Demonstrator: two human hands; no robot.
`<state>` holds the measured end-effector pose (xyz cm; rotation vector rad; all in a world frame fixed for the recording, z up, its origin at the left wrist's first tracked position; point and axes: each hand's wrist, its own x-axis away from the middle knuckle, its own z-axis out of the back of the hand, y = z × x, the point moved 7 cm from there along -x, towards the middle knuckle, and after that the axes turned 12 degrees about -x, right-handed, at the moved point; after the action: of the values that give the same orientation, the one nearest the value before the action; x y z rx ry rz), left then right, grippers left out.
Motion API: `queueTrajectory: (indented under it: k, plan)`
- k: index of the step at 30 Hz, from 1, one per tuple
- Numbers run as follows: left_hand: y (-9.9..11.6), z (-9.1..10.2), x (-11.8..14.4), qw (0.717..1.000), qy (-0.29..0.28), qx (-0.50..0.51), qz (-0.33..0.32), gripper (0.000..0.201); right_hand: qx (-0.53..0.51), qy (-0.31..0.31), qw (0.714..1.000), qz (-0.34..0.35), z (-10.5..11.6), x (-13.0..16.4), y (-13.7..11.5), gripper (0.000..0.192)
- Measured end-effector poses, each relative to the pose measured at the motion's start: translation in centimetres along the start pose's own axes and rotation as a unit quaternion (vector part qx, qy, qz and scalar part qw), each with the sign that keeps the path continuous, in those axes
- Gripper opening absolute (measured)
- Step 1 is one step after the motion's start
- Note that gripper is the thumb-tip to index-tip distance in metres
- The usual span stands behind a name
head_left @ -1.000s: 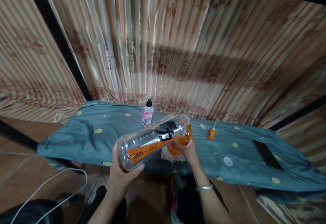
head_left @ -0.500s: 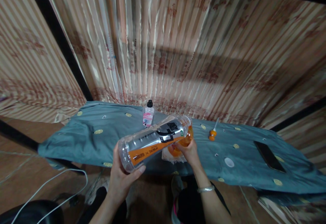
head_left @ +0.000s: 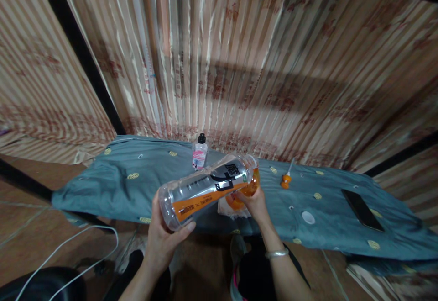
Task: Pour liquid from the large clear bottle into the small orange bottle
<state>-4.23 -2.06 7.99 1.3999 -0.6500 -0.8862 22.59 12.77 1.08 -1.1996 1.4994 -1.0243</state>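
Note:
My left hand (head_left: 167,232) is wrapped round the base of a clear plastic drink bottle (head_left: 201,191) with a silver and orange label. The bottle is tilted, its neck at the upper right, by the mouth of an orange bottle (head_left: 253,183). My right hand (head_left: 251,203) grips that orange bottle, whose lower part is partly hidden behind the drink bottle and my fingers. A white tissue (head_left: 227,209) lies under the orange bottle. Off to the right is an orange pump top (head_left: 286,181) with a pale tube, lying on the cloth.
A small clear bottle (head_left: 200,152) with black cap and pink label stands behind the drink bottle. A white round cap (head_left: 308,218) and a black phone (head_left: 362,209) lie at right. Teal cloth (head_left: 112,182) covers the surface, backed by a striped curtain (head_left: 239,63).

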Motion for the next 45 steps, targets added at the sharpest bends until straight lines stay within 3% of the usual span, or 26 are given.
queueTrajectory:
  k: [14, 23, 39, 45]
  plan:
    - [0.3, 0.0, 0.0, 1.000, -0.008, -0.002, 0.001, 0.100, 0.014, 0.001, 1.000, -0.003, 0.0, 0.0, -0.1, 0.068]
    - [0.3, 0.1, -0.2, 1.000, -0.008, 0.002, 0.000, 0.100, 0.016, -0.002, 1.000, -0.007, 0.1, 0.1, 0.1, 0.076]
    - [-0.6, 0.2, -0.3, 1.000, -0.010, -0.003, 0.016, 0.102, 0.022, -0.009, 1.000, 0.009, 0.0, -0.1, 0.0, 0.067]
    - [-0.8, 0.3, -0.2, 1.000, -0.008, -0.006, 0.015, 0.102, 0.036, -0.012, 0.999, 0.001, 0.7, -0.5, 0.6, 0.075]
